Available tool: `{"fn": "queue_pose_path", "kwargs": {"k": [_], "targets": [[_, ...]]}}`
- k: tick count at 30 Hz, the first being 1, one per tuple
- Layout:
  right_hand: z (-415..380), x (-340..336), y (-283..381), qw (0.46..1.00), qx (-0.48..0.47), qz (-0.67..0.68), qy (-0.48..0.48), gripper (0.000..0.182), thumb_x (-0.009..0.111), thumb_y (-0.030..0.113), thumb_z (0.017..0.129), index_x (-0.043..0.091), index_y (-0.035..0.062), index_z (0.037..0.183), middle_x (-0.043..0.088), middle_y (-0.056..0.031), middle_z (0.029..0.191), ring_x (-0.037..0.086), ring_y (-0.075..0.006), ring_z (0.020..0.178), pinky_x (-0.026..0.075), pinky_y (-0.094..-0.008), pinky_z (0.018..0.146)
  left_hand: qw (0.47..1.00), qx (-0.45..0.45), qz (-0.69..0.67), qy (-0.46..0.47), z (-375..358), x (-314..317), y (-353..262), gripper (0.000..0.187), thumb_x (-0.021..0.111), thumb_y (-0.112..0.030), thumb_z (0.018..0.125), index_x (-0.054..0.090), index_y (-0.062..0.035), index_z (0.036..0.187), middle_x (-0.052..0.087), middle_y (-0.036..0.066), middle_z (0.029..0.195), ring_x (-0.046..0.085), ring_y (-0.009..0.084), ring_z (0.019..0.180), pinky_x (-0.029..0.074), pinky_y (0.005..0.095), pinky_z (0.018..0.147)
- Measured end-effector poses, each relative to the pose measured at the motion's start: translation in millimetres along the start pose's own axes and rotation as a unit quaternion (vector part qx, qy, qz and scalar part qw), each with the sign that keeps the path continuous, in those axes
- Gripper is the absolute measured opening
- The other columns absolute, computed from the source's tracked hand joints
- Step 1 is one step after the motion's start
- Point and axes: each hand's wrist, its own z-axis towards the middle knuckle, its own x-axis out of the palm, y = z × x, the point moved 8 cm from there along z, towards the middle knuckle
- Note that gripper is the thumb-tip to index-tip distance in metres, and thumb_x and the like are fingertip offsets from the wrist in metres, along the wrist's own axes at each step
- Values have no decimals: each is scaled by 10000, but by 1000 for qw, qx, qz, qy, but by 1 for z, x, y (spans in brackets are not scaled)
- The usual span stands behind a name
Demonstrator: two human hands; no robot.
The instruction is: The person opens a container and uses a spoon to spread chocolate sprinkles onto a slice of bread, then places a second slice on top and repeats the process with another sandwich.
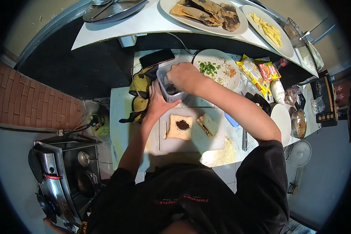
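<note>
My left hand (159, 102) is wrapped round the near left side of a clear plastic container (164, 71). Over the container's top, my right hand (183, 77) is closed, its fingers reaching inside; what they hold is hidden. Something dark lies at the container's bottom. Below, on a white cutting board (218, 142), is a slice of bread (176, 133) with a small heap of dark bits (182, 124) at its middle. To its right lies a cut sandwich piece (208, 125) with dark filling, and to its left a narrow strip of bread (164, 130).
A phone (156, 58) and a yellow-black cloth (139, 103) lie left of the container. Beyond my right forearm are a plate of chopped greens (209, 68), yellow packets (253, 72) and a pan (299, 124). Plates of food stand on the upper shelf (144, 24). A knife (244, 140) lies right of the board.
</note>
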Motion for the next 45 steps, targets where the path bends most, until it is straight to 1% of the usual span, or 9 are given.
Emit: {"fn": "queue_pose_path", "kwargs": {"k": [10,15,21,23,30,33,36,37,45], "targets": [[-38,13,24,998,42,1,47,105,652,84,829,756,91,827,743,-140,881,747,-284,840,590,-381,743,990,114,-23,-77,-26,-11,-30,1114,967,-182,536,335,-10,1436,420,236,1392,405,444,1322,362,549,1111],[-53,16,37,995,61,53,62,94,678,76,811,767,72,842,757,-137,915,752,-284,879,593,-375,759,983,147,19,-106,-31,-16,-33,1052,936,-237,607,343,-4,1444,449,219,1408,427,422,1317,345,542,1122],[-74,17,33,982,113,152,9,115,658,64,805,751,15,852,733,-210,882,737,-345,852,591,-428,762,973,190,26,-127,-37,-26,-50,1000,915,-238,647,361,-4,1446,462,216,1419,452,424,1299,355,541,1115],[-86,14,25,955,167,236,-72,132,634,79,869,712,-27,856,671,-274,781,685,-443,789,553,-480,731,971,199,36,-128,-38,-29,-55,986,911,-237,654,368,-4,1444,465,214,1418,453,424,1298,361,544,1111],[-128,-2,26,904,211,336,-160,180,600,108,929,713,-32,921,652,-273,759,648,-445,710,519,-490,710,963,220,89,-126,-46,-32,-67,1015,930,-270,637,375,-1,1444,484,208,1391,457,431,1277,380,548,1091],[-151,-3,14,846,281,430,-141,207,591,116,950,716,-46,981,670,-243,738,662,-334,634,506,-408,655,964,215,95,-121,-47,-30,-65,1035,937,-279,620,375,4,1441,474,211,1396,446,421,1290,366,535,1101],[-172,15,6,782,322,514,-145,198,577,91,925,720,-42,959,701,-213,778,698,-315,723,527,-399,712,966,212,98,-114,-48,-28,-63,1064,947,-298,598,372,8,1440,461,213,1408,430,409,1309,350,520,1114],[-176,36,0,778,308,521,-168,211,570,84,929,725,-44,994,715,-150,782,673,-208,695,523,-342,699,966,211,97,-113,-48,-27,-62,1085,955,-311,586,369,8,1443,454,212,1412,424,406,1313,349,520,1115],[-214,54,0,723,297,575,-242,213,548,94,991,706,-46,970,740,-86,850,633,-109,680,510,-293,653,968,212,76,-106,-49,-25,-71,1041,931,-228,617,357,1,1455,449,222,1401,423,427,1300,354,536,1111]]}}
